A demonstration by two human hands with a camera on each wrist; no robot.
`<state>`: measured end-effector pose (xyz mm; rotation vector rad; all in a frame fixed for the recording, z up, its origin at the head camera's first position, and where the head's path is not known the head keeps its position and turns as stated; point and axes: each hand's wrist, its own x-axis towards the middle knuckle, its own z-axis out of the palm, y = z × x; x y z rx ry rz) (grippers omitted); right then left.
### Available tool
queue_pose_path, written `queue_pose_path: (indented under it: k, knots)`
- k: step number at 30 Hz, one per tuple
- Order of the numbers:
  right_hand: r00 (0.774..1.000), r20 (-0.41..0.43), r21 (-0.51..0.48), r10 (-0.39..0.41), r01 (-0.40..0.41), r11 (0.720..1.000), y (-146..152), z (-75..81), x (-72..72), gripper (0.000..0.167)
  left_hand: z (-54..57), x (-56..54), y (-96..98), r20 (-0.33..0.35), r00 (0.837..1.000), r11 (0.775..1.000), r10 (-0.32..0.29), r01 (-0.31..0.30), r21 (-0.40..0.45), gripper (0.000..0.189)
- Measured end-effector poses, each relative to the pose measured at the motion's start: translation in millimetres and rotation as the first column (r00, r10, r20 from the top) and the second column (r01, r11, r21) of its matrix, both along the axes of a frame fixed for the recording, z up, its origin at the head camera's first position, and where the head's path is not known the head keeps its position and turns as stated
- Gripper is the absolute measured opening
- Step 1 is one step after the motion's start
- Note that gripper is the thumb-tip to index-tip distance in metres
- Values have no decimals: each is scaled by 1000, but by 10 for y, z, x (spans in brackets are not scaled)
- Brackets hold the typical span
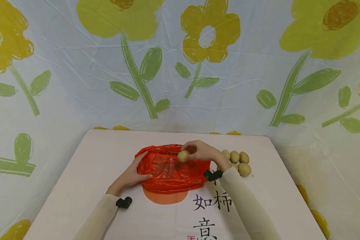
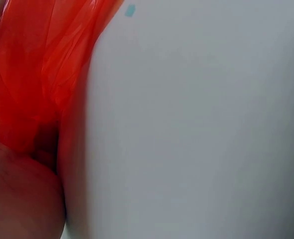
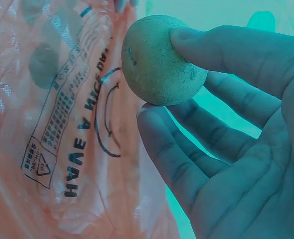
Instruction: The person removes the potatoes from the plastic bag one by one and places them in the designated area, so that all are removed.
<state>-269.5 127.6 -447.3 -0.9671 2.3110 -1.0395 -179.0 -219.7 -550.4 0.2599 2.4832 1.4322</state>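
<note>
A crumpled red plastic bag [image 1: 168, 166] with black print lies on the table, and dark lumps show faintly through it. My left hand [image 1: 135, 171] rests on the bag's left end, thumb and fingers spread wide; in the left wrist view its palm [image 2: 25, 194] lies against the red plastic. Above the bag, my right hand [image 1: 202, 151] pinches a small round potato [image 1: 183, 156] between thumb and fingertips. Up close in the right wrist view, the potato has pale, speckled skin, and the printed bag is beside it. Several more potatoes [image 1: 244, 157] sit right of the bag, partly behind my right wrist.
The table [image 1: 108, 143] has a pale cloth with an orange shape [image 1: 165, 196] and black characters [image 1: 204, 226] near me. A flower-patterned curtain [image 1: 228, 106] hangs behind and at both sides. Each wrist wears a dark band [image 1: 124, 202].
</note>
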Motion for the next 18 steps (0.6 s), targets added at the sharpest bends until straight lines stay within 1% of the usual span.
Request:
queue_pose_path:
  k: [6,12,18]
  knots:
    - [999,-11,-25,-34,34,999,79,79,72,33,-20,-3,-10,3,1000,1000,0,0,-11,108]
    - [997,-2,-48,-73,73,996,164,143,137,34,-19,-1,-10,6,1000,1000,0,0,-7,108]
    - [994,-32,-64,-108,105,992,278,185,224,33,-14,-2,-2,5,1000,1000,-1,1,-10,108]
